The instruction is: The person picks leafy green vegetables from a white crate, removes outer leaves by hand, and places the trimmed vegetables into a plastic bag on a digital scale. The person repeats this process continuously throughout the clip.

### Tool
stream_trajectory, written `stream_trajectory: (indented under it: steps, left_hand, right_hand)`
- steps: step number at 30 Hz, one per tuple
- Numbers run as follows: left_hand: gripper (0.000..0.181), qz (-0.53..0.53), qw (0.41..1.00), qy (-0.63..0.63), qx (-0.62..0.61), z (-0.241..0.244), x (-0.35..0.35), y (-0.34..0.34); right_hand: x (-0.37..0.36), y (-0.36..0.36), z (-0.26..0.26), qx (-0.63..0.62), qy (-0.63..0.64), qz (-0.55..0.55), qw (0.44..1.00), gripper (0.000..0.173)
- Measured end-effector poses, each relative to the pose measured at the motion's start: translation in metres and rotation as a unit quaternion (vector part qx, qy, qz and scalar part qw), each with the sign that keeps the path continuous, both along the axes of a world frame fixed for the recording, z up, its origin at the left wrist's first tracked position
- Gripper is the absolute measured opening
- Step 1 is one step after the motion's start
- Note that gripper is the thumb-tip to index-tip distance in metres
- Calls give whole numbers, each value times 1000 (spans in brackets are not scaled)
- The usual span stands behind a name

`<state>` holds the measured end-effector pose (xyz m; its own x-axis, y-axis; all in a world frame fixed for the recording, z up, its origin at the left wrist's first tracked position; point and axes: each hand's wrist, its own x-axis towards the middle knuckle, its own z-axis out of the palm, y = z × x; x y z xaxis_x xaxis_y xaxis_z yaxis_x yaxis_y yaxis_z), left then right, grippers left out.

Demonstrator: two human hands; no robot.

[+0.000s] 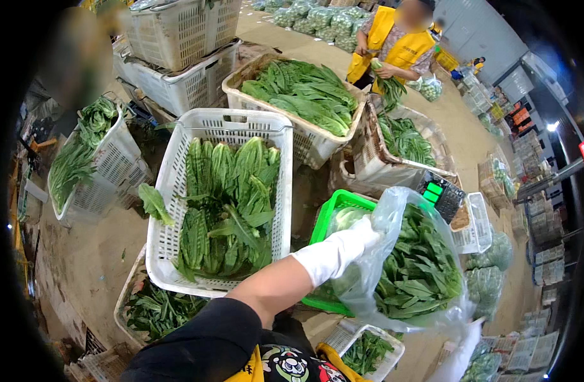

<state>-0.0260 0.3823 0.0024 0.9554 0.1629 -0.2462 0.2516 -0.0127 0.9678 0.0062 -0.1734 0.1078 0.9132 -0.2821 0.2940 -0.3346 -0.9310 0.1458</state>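
Observation:
My left hand [356, 238], in a white glove, grips the left edge of a clear plastic bag [392, 224] over a green basket [327, 224]. Leafy green vegetables [416, 267] fill the bag. At the bag's lower right corner is my white-gloved right hand [471, 334], seemingly holding its rim; its fingers are partly blurred. Left of the basket stands a large white crate [282, 210] with bundles of long-leaved lettuce [230, 205] laid in rows. A loose leaf [156, 203] hangs over that crate's left edge.
Beyond are more crates of greens [299, 90] and stacked white crates [182, 38]. A person in a yellow vest [411, 52] holds greens at the back. A scale with a lit green display [432, 192] stands behind the bag. Smaller crates [397, 353] sit near my body.

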Motion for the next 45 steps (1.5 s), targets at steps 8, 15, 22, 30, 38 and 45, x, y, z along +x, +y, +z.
stream_trajectory:
  steps: [8,15,22,30,38,45]
  left_hand:
    - [15,-43,805,-32,-591,135,-55,-15]
    - [7,143,823,-472,-282,177,117,-133]
    - [20,53,810,-225,-539,211,29,-105]
    - [35,46,940,-202,-270,104,-75,22]
    - [35,-204,808,363,417,-132,-358,218]
    - [29,145,883,327,303,-137,-458,221]
  right_hand:
    - [1,-25,-52,483,237,-18,843,39]
    - [68,63,28,400,129,141,896,35]
    - [-12,124,121,387,-73,219,893,32]
    - [-110,267,115,552,93,311,768,29]
    - [-208,464,-15,543,567,157,600,35]
    - [-279,541,-240,407,382,419,716,26]
